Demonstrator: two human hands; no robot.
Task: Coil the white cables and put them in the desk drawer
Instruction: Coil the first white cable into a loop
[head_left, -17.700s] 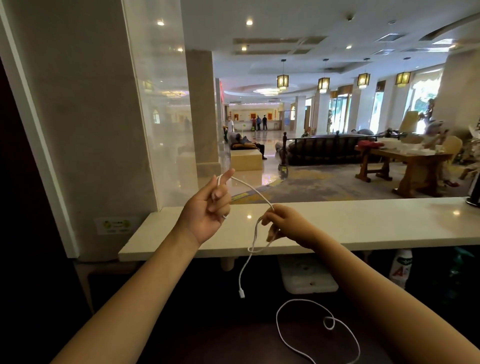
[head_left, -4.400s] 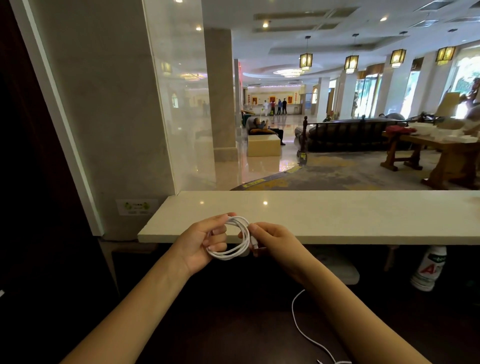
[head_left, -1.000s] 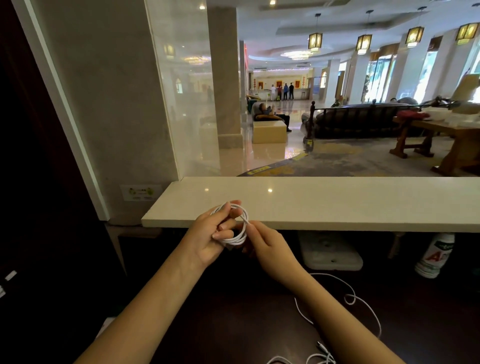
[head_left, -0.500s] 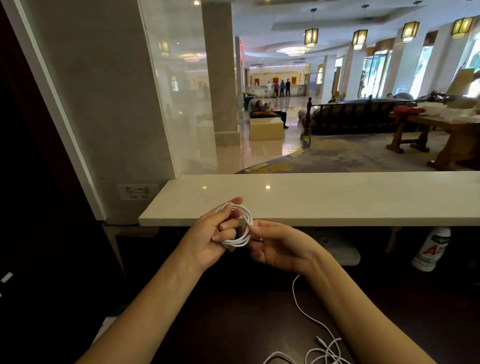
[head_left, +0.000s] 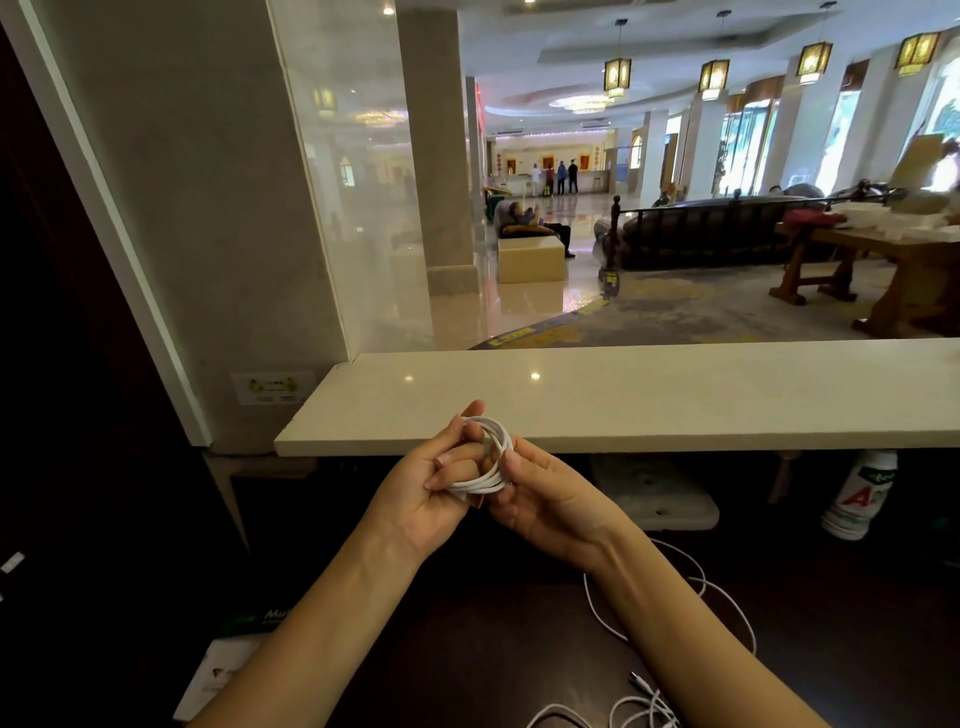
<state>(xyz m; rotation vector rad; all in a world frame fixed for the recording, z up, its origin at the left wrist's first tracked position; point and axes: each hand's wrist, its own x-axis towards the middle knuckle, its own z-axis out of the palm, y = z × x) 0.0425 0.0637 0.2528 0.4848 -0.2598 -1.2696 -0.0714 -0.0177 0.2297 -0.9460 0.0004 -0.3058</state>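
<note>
A white cable wound into a small coil (head_left: 488, 462) sits between both hands, held in the air just in front of the pale stone counter (head_left: 623, 400). My left hand (head_left: 431, 493) has fingers through and around the coil. My right hand (head_left: 550, 501) pinches the coil's right side from below. More loose white cables (head_left: 670, 623) lie on the dark desk (head_left: 467, 649) under my right forearm, partly hidden by it. No drawer is in view.
A white bottle (head_left: 857, 493) and a white flat device (head_left: 654, 488) sit under the counter shelf. A white-and-green box (head_left: 223, 665) lies at the desk's lower left. Beyond the counter lies a lobby with sofas, tables and distant people.
The long trailing cable has been wound into a coil. In the last second my right hand closed back onto the coil's right side; the hands stay in front of the counter.
</note>
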